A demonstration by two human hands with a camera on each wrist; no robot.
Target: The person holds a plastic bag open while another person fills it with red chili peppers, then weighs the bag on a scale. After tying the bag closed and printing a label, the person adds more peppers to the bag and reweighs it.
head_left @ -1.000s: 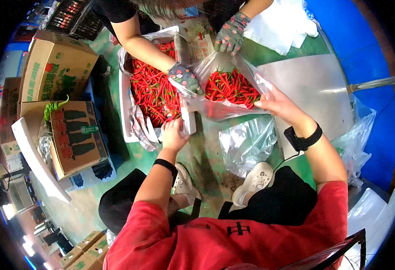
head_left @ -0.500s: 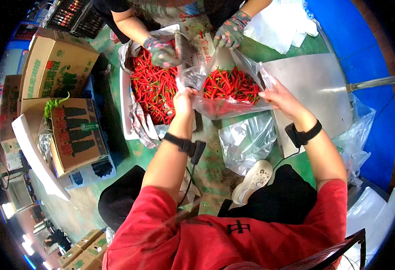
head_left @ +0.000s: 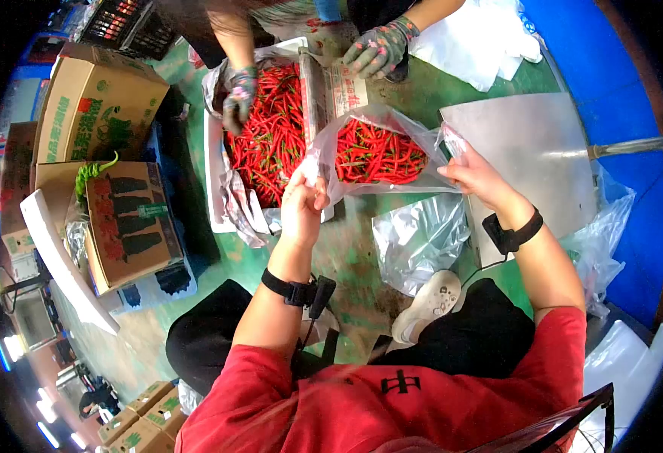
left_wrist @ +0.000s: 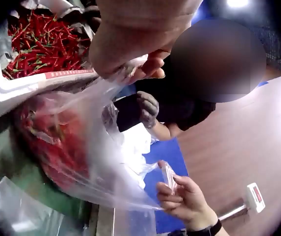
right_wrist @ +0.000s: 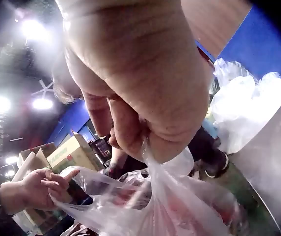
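Note:
A clear plastic bag with red chillies (head_left: 380,155) in it hangs between both hands. My left hand (head_left: 301,208) pinches the bag's left edge, and my right hand (head_left: 479,177) grips its right edge; in the right wrist view the gathered plastic (right_wrist: 165,196) comes out between the right hand's (right_wrist: 135,83) thumb and fingers. Left of the bag stands a white foam box (head_left: 217,174) full of loose red chillies (head_left: 275,128). A person opposite has one gloved hand (head_left: 239,98) over that box and the other gloved hand (head_left: 380,51) beyond the bag.
An empty clear bag (head_left: 420,238) lies on the green floor in front of my shoe. A metal sheet (head_left: 524,151) is at the right, with white plastic bags (head_left: 482,45) behind it. Cardboard boxes (head_left: 97,109) and a foam lid (head_left: 60,257) stand at the left.
My left hand has come from the foam box's near edge to the bag's left edge and taken hold. The other person's hands have let go of the bag, one moving back over the box.

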